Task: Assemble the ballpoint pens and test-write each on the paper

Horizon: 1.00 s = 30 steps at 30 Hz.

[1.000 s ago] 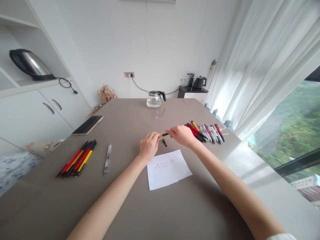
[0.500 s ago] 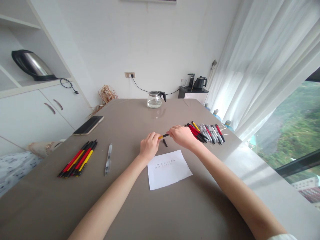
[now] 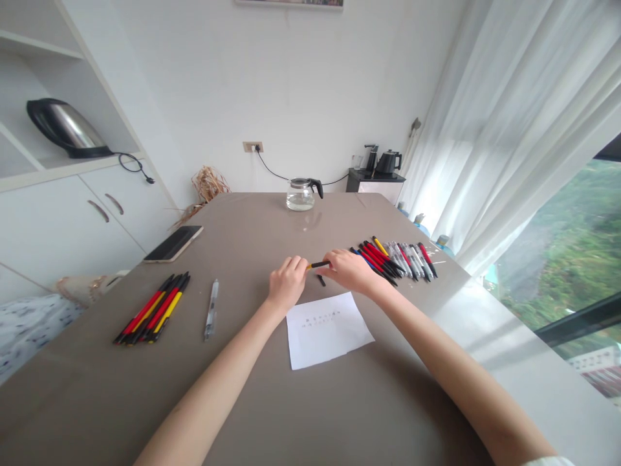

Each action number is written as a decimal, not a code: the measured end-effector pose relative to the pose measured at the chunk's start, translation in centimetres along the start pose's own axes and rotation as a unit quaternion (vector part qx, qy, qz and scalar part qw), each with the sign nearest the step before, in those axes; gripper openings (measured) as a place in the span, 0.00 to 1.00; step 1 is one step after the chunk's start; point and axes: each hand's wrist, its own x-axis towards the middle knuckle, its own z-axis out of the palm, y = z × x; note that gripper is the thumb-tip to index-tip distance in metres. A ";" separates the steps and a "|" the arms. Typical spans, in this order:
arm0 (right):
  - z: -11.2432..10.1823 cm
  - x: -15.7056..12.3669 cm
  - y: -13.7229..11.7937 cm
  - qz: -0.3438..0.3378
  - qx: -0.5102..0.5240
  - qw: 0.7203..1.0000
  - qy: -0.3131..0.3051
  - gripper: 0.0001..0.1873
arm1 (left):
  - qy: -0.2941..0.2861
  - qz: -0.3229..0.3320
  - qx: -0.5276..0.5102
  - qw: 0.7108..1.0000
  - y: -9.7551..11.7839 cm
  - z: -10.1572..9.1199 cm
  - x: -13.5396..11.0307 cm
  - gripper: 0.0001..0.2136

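Observation:
A yellow and black pen [image 3: 318,265] is held level above the table, between my two hands. My left hand [image 3: 288,282] is closed around its yellow end. At the black end, the fingers of my right hand [image 3: 347,268] are curled onto the tip, with the thumb lower down. A small black piece, perhaps a pen cap [image 3: 321,280], lies on the table just below the pen. Nearer to me is a white sheet of paper [image 3: 330,340] with small rows of writing.
Red, yellow and black pens [image 3: 152,310] lie bunched at left, beside one clear pen [image 3: 211,310]. More red, blue and clear pens [image 3: 407,260] spread out right of my right hand. A glass pot [image 3: 300,197] stands at the far edge, and a black tablet-like slab [image 3: 173,244] at left.
My right hand has shifted a little to the right and its thumb has dropped away from the fingers. More of the right-hand pens now shows, including a blue one. My left hand still holds the pen.

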 end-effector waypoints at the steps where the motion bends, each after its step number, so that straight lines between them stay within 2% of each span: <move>1: -0.1 -0.1 0.0 -0.023 -0.011 1.000 0.015 0.17 | -0.004 -0.005 -0.001 1.000 0.0 -0.1 0.0 0.09; 3: -0.2 -0.2 -0.2 -0.051 -0.036 0.998 0.034 0.16 | -0.013 -0.009 -0.003 1.000 -0.1 -0.2 0.1 0.09; 6: 0.2 -0.5 -1.0 -0.049 -0.043 0.997 0.044 0.18 | -0.031 -0.003 0.009 0.999 -0.3 -0.3 0.2 0.10; 9: 0.8 -0.5 -1.7 0.005 0.004 1.000 0.025 0.22 | -0.040 0.011 0.027 0.999 -0.6 -0.4 0.2 0.11; 12: 1.1 0.0 -1.6 0.072 0.114 0.991 -0.026 0.25 | -0.033 0.012 0.018 0.999 -0.9 -0.3 0.2 0.11; 15: 1.3 0.5 -0.4 0.092 0.253 0.962 -0.055 0.28 | -0.003 -0.042 -0.035 0.999 -1.3 -0.1 0.2 0.09; 16: 1.5 0.7 0.0 0.097 0.270 0.957 -0.046 0.27 | 0.014 -0.071 -0.061 0.995 -1.6 0.0 0.3 0.09; 18: 2.1 0.8 0.4 0.103 0.240 0.965 -0.014 0.24 | 0.060 -0.135 -0.127 0.981 -2.1 0.3 0.4 0.09; 21: 3.7 0.6 0.2 0.077 0.146 0.986 0.014 0.19 | 0.133 -0.208 -0.287 0.926 -2.7 0.9 0.8 0.10; 25: 5.2 0.5 -0.3 0.051 0.117 0.992 -0.003 0.15 | 0.173 -0.245 -0.499 0.813 -2.7 1.6 1.5 0.11; 28: 5.5 0.7 -0.2 0.072 0.212 0.974 0.020 0.11 | 0.168 -0.276 -0.569 0.756 -2.5 1.7 1.8 0.12; 30: 5.6 1.0 0.1 0.111 0.340 0.932 0.048 0.10 | 0.167 -0.293 -0.607 0.720 -2.3 1.6 2.0 0.12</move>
